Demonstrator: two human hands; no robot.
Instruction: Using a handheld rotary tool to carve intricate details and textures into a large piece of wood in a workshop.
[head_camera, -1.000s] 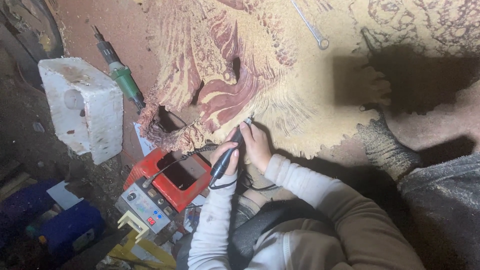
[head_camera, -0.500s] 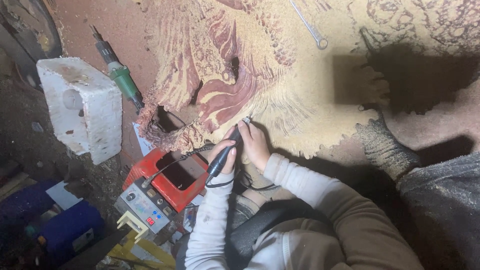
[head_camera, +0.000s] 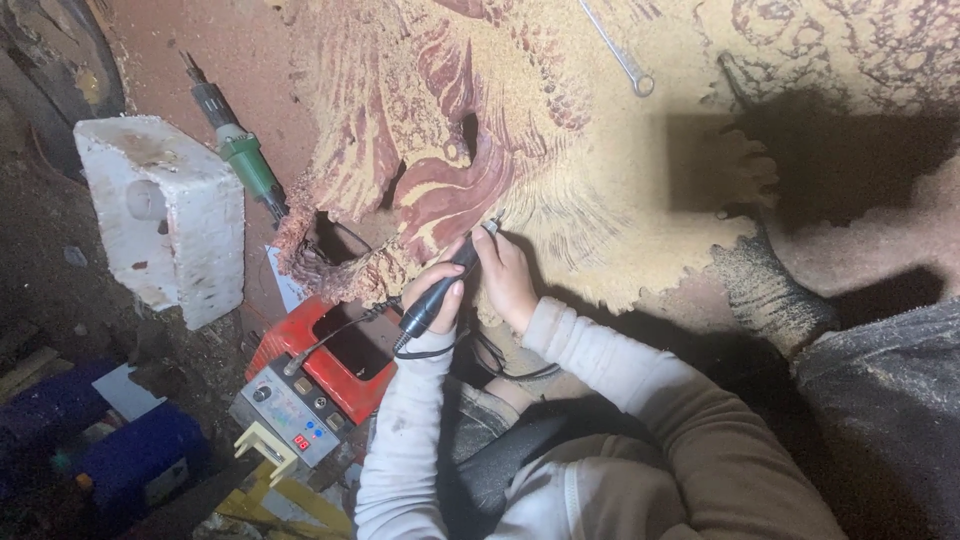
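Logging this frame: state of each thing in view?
left hand: gripping the black rotary handpiece
right hand: steadying near the tip
black rotary handpiece: held, tip on the carved wood
carved wood: dusty, partly carved
green power tool: lying idle
wrench: lying on the wood
control box: display lit
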